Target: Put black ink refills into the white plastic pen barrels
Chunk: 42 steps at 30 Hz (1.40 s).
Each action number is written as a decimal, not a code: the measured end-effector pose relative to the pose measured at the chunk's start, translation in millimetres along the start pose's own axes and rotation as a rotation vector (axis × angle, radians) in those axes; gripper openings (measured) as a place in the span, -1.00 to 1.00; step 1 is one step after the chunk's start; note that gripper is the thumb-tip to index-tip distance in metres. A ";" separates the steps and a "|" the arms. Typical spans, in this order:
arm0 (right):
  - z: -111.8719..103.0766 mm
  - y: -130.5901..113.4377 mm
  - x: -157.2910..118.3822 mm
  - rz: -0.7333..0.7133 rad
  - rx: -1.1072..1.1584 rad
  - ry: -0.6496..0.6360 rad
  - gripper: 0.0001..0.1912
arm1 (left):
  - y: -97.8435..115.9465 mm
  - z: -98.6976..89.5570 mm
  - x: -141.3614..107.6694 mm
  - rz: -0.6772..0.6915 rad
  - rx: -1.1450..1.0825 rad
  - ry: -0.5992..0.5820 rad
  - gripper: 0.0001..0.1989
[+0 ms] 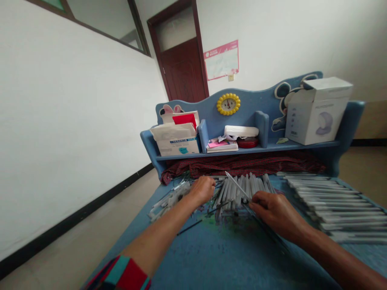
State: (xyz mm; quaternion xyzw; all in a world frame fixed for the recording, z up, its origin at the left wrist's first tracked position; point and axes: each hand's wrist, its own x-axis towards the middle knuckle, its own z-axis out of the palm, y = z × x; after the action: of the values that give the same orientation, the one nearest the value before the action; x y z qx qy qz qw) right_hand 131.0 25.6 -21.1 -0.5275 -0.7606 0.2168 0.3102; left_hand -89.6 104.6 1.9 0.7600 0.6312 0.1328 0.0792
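Observation:
My right hand (269,209) is closed on a slim translucent pen barrel (236,185), which slants up and left from the fingertips. Under that hand, dark thin rods run toward the front, blurred. A row of similar pale pen barrels (232,191) lies just beyond it. My left hand (204,189) has its fingers curled at the far left of this row, and whatever they grip is hidden. Beside it is a loose heap of small clear plastic pieces (169,201), perhaps pen caps. Thin black rods (190,227) lie on the blue tabletop (211,257) between my arms.
Many pens (341,201) with dark cores are stacked along the right side. A blue shelf (250,100) backs the table, carrying a mask box (181,146), papers (222,147) and a white carton (317,112). Checked cloth (242,163) is bunched beneath it.

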 end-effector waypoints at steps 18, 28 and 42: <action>0.0 2.0 -0.3 -0.025 -0.013 0.044 -0.76 | 7.0 15.1 27.3 -0.039 0.368 -0.071 -0.80; 1.7 4.6 1.0 -0.002 -0.157 0.025 -0.77 | -2.4 6.8 3.1 0.029 0.125 0.046 -0.82; 7.7 1.8 -3.7 -0.111 -0.402 -0.012 -0.76 | -10.3 -7.3 -44.7 -0.092 -1.016 -0.037 -0.78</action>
State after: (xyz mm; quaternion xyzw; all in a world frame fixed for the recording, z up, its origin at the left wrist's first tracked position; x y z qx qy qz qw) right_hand 127.7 22.8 -28.7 -0.5346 -0.8184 0.0462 0.2057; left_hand -108.9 62.4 1.3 0.5994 0.5181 0.4060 0.4555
